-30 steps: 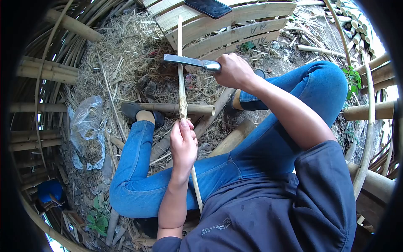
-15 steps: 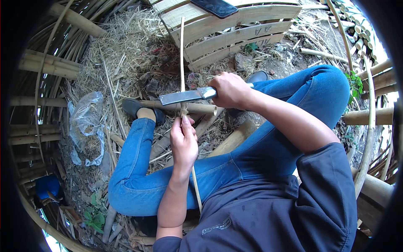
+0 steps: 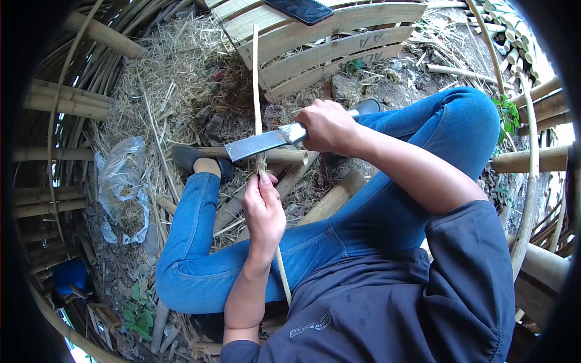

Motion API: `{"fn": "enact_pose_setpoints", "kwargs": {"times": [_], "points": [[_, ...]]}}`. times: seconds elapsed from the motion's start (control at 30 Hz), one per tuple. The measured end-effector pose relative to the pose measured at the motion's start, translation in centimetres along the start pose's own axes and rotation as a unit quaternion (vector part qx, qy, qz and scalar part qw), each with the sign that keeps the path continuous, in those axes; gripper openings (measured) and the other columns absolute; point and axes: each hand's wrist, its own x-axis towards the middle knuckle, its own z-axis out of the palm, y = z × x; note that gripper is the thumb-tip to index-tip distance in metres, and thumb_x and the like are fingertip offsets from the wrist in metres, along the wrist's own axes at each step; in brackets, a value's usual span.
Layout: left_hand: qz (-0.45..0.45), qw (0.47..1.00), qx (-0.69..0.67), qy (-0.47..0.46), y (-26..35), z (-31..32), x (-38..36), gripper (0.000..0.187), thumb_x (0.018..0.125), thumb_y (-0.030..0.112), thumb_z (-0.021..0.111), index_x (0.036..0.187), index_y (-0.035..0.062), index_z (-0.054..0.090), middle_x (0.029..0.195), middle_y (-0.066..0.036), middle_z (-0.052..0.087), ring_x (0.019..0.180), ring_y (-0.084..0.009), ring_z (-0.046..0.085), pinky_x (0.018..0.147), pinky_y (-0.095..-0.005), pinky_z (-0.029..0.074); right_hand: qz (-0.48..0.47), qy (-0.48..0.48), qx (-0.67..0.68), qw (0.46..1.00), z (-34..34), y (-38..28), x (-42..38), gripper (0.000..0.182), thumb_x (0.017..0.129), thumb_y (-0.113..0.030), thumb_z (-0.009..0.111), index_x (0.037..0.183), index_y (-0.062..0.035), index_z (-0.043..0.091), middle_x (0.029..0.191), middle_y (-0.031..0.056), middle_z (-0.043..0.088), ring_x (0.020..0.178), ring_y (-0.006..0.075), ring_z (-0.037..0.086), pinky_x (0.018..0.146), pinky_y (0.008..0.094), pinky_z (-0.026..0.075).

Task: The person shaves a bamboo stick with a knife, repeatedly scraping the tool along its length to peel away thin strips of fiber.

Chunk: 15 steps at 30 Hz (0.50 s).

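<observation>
My right hand (image 3: pixel 328 126) is wrapped round the handle of a wide, square-ended knife (image 3: pixel 257 146). Its blade lies across a long, thin bamboo strip (image 3: pixel 256 91), just beyond my left hand (image 3: pixel 264 209). Thumb and fingers of that left hand pinch the strip, which runs back under the wrist and over my thigh. Right by the blade and the fingertips, a small tuft of shavings (image 3: pixel 261 163) clings to the strip. A bamboo pole (image 3: pixel 284 156) lies on the ground below the blade.
A slatted wooden crate (image 3: pixel 339 48) stands ahead, with a phone (image 3: pixel 302 10) on top. Straw (image 3: pixel 175 72) and scraps cover the ground. A clear plastic bag (image 3: pixel 124 181) lies at left. Bamboo poles (image 3: pixel 66 100) form walls on both sides, and cut bamboo (image 3: pixel 514 39) is piled at upper right.
The view has shifted slightly. The blade's square end has tilted down a little toward my left hand. Both hands keep their holds.
</observation>
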Motion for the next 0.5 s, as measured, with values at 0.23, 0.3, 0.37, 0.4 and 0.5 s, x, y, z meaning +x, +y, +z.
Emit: {"fn": "enact_pose_setpoints", "kwargs": {"times": [0.23,0.3,0.37,0.4,0.5], "points": [[-0.007,0.999,-0.042,0.002,0.8,-0.5,-0.7,0.032,0.11,0.025,0.043,0.093,0.001,0.057,0.061,0.0,0.046,0.052,-0.0067,0.042,0.048,-0.0273,0.033,0.057,0.049,0.02,0.997,-0.8,1.1,1.1,0.013,0.065,-0.012,0.068,0.075,-0.0052,0.071,0.073,0.0212,0.068,0.075,0.0405,0.069,0.074,0.0502,0.056],[-0.002,0.999,-0.033,0.003,0.7,-0.6,-0.8,0.033,0.11,0.025,0.043,0.093,0.0014,0.057,0.061,0.001,0.045,0.052,-0.0064,0.042,0.048,-0.027,0.033,0.06,0.066,-0.017,0.996,-2.2,2.0,1.5,0.013,0.066,-0.012,0.066,0.076,-0.0053,0.072,0.074,0.0218,0.068,0.076,0.0409,0.069,0.075,0.0496,0.056],[0.003,1.0,-0.018,0.002,0.5,-0.4,-0.7,0.033,0.11,0.025,0.043,0.093,0.0017,0.057,0.061,0.002,0.045,0.052,-0.0061,0.042,0.048,-0.0269,0.033,0.061,0.059,-0.022,0.996,-2.3,2.1,1.6,0.015,0.067,-0.011,0.065,0.079,-0.0061,0.073,0.075,0.0222,0.069,0.076,0.0412,0.068,0.077,0.0499,0.056],[-0.002,1.0,-0.03,0.002,0.5,-0.4,-0.5,0.033,0.111,0.025,0.043,0.093,0.0019,0.057,0.061,0.002,0.045,0.051,-0.0059,0.041,0.047,-0.0267,0.032,0.066,0.058,-0.011,0.996,-2.0,1.9,1.5,0.015,0.067,-0.011,0.065,0.079,-0.0062,0.073,0.075,0.0221,0.069,0.076,0.0413,0.068,0.077,0.0501,0.056],[-0.022,0.997,-0.073,-0.016,0.3,-0.5,-0.2,0.032,0.111,0.026,0.042,0.093,0.0031,0.056,0.061,0.004,0.043,0.05,-0.0046,0.038,0.046,-0.0254,0.03,0.068,0.054,0.005,0.996,-1.7,2.0,1.3,0.016,0.069,-0.011,0.064,0.081,-0.0061,0.074,0.076,0.0221,0.069,0.076,0.0413,0.068,0.077,0.0501,0.056]]}}
